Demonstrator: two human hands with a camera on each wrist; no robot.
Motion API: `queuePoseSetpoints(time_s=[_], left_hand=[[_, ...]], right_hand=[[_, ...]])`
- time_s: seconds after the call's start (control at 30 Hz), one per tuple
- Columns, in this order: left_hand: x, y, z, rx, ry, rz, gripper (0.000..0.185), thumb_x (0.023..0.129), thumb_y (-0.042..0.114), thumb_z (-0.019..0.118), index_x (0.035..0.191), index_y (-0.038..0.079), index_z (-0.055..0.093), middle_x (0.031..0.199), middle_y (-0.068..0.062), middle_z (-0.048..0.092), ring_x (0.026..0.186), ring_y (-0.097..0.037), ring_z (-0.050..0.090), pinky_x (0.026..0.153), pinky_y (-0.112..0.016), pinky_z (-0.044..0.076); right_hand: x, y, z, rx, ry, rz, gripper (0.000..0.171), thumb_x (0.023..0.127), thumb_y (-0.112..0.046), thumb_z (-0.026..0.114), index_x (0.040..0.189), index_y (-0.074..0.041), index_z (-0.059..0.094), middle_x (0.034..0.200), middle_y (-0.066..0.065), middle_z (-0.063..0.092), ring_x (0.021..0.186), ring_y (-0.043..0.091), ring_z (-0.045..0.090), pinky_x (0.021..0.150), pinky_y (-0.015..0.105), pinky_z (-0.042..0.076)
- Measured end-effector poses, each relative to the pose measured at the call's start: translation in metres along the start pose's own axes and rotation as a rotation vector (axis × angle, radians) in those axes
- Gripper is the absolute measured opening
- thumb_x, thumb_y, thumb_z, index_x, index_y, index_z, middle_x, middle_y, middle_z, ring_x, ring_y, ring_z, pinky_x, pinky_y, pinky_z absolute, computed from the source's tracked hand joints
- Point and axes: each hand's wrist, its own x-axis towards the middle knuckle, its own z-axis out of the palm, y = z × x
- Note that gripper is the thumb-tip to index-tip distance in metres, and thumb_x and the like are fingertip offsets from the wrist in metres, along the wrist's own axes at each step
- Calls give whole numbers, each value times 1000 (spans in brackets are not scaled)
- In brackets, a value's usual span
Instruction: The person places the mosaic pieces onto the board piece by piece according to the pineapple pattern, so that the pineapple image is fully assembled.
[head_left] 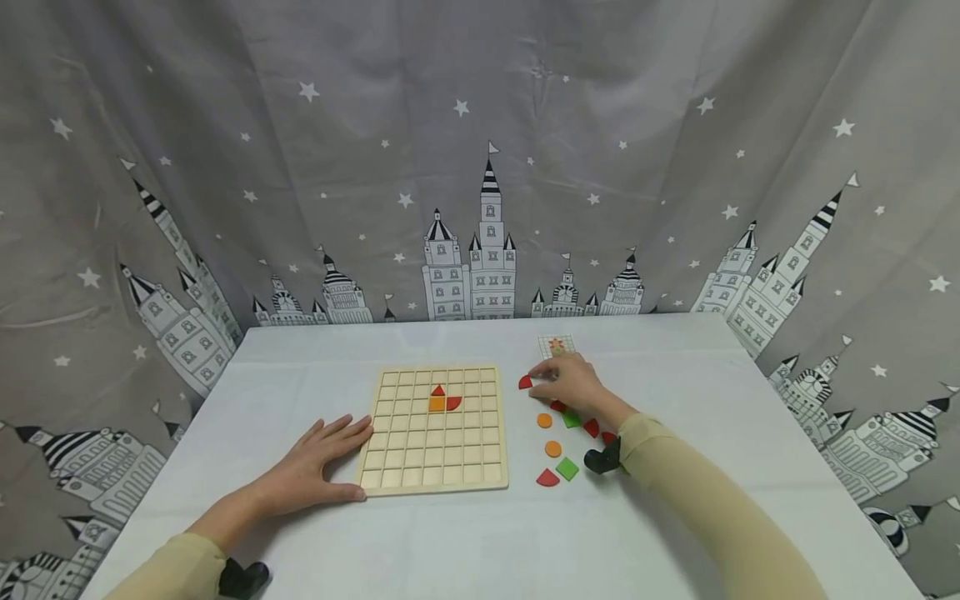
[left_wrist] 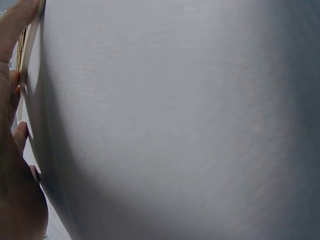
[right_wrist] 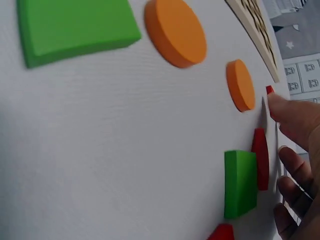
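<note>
My left hand [head_left: 311,468] rests with spread fingers along the left edge of a pale wooden grid board [head_left: 432,492]. On the board lie a red triangle [head_left: 438,390], an orange square [head_left: 437,404] and a red quarter-circle piece [head_left: 453,403] touching one another. To the board's right, my right hand [head_left: 573,387] pinches another red quarter-circle piece [head_left: 525,382] between thumb and index finger. In the right wrist view only a sliver of this red piece [right_wrist: 270,90] shows past the thumb. The left wrist view shows mostly white tabletop beside the left hand [left_wrist: 17,165].
Loose orange discs [head_left: 552,449], green squares [head_left: 567,469] and red quarter-circle pieces [head_left: 547,478] lie right of the board, some under the right forearm. A small pattern card [head_left: 547,343] lies behind the right hand. A grey castle-print curtain [head_left: 360,167] hangs behind the white table [head_left: 315,350].
</note>
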Motion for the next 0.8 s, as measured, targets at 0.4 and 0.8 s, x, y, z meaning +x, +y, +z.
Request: queuePoseSetpoints(time_s=[0.4, 0.8], left_hand=[[1, 3, 0, 1, -7, -18, 105, 74, 71, 77, 156, 14, 45, 163, -3, 38, 152, -38, 23, 124, -61, 4], [0, 2, -1, -7, -1, -8, 103, 74, 68, 79, 155, 13, 46, 163, -4, 38, 152, -39, 24, 123, -63, 6]], right_hand=[[0, -13, 11, -146, 75, 1, 36, 83, -48, 81, 105, -20, 75, 110, 3, 61, 108, 27, 51, 99, 52, 41], [-3, -11, 16, -115, 85, 6, 34, 85, -43, 80, 110, -20, 76, 127, 7, 60, 119, 30, 47, 99, 51, 39]])
